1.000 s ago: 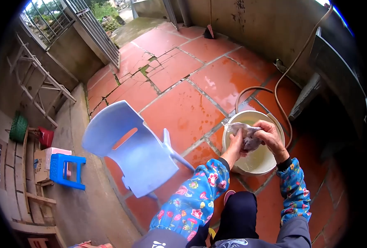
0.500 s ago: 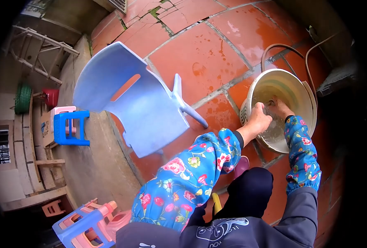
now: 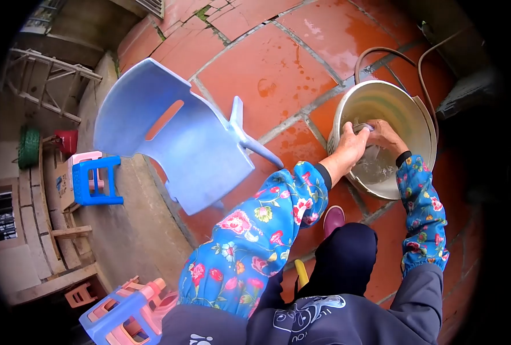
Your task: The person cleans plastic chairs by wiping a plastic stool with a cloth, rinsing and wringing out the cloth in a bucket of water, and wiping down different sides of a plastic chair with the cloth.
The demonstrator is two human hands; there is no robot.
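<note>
**Both hands low in the bucket, grips closed on a small grey cloth**

Left hand (image 3: 350, 148) reached in over the near-left side of the white bucket (image 3: 408, 118), thumb and fingers clenched. Right hand (image 3: 386, 137) met it from the right, fingers bent inward. Both grips held the grey cloth (image 3: 363, 126) between them; fingers hid most of it, so its full shape couldn't be told. Cloth was inside the rim, above the cloudy water (image 3: 373, 167). Both arms had blue floral sleeves with dark cuffs.

Bucket stood on the red tile floor (image 3: 267, 63), tiles wet in patches. Brown hose (image 3: 423, 86) looped on the floor just behind it and ran along its right side. Pink boot (image 3: 334, 218) was near the bucket, beside the dark-trousered knee. A yellow item (image 3: 301, 273) showed left of that knee, mostly covered, couldn't identify it.

Light blue plastic chair (image 3: 195, 167) was left of the bucket, apart from it. Farther left: bright blue stool (image 3: 85, 183) in front of a pink stool (image 3: 99, 172) and a cardboard box (image 3: 64, 187), with a red container (image 3: 67, 141) and green basket (image 3: 29, 147) beyond. More plastic stools (image 3: 114, 316) were at lower left.
</note>
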